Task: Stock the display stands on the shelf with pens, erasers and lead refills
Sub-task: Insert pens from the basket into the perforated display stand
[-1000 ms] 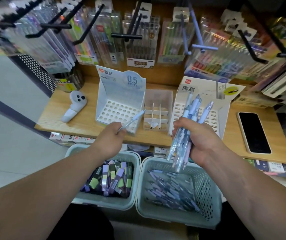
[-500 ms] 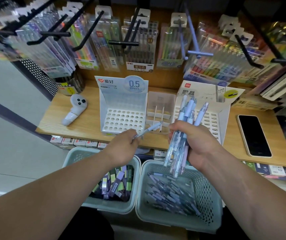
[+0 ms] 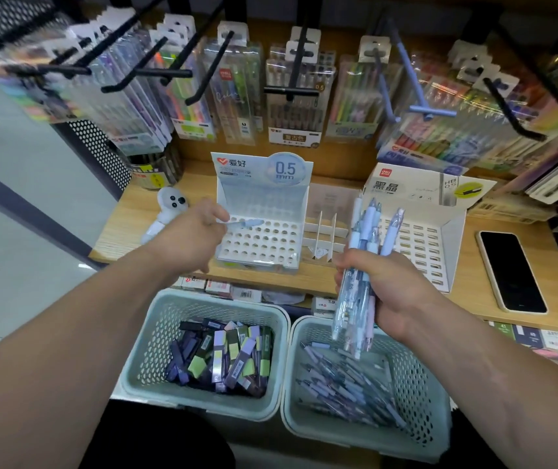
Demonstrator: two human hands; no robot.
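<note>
My left hand (image 3: 192,236) pinches a single pale blue pen (image 3: 242,224), its tip lying across the back rows of holes in the white 0.5 mm pen stand (image 3: 260,211). My right hand (image 3: 384,291) grips a bundle of pens (image 3: 360,272) upright, in front of the white lead refill stand (image 3: 440,214). Between the two stands is a clear divided tray (image 3: 325,231) holding nothing I can see. Below the shelf, the left green basket (image 3: 155,336) holds lead refill boxes (image 3: 223,357) and the right green basket (image 3: 419,384) holds loose pens (image 3: 345,384).
A white controller (image 3: 167,211) lies left of the pen stand on the wooden shelf (image 3: 467,265). A black phone (image 3: 511,270) lies at the right. Packs of pens (image 3: 299,96) hang on black hooks above the stands. Boxes line the shelf's underside.
My left hand has carried the single pen up and left, from the shelf's front edge to over the pen stand's holes. My right hand has kept its bundle in nearly the same place.
</note>
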